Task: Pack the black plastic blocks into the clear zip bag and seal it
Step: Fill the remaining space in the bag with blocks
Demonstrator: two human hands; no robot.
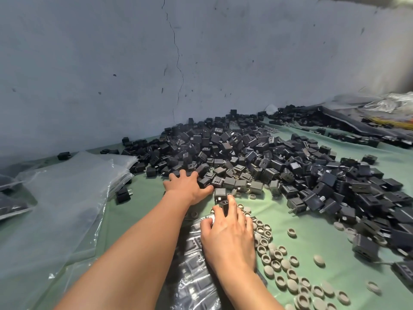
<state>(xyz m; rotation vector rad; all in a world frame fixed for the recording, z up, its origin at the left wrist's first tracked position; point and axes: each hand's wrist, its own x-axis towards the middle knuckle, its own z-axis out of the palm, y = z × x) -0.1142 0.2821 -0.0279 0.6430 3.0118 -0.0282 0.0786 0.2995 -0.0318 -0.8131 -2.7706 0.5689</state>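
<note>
Over the zip bag (pixel 192 267), right hand (pixel 228 233) pinches a block (pixel 224 206); left hand (pixel 187 186), spread, touches the pile (pixel 257 153).

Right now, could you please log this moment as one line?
step: packing | left hand: resting on block pile | right hand: pinching black block at zip bag mouth | bag: holds blocks, unsealed

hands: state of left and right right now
Left hand: open, fingers spread on the block pile.
Right hand: pinching one black block at the zip bag.
</note>
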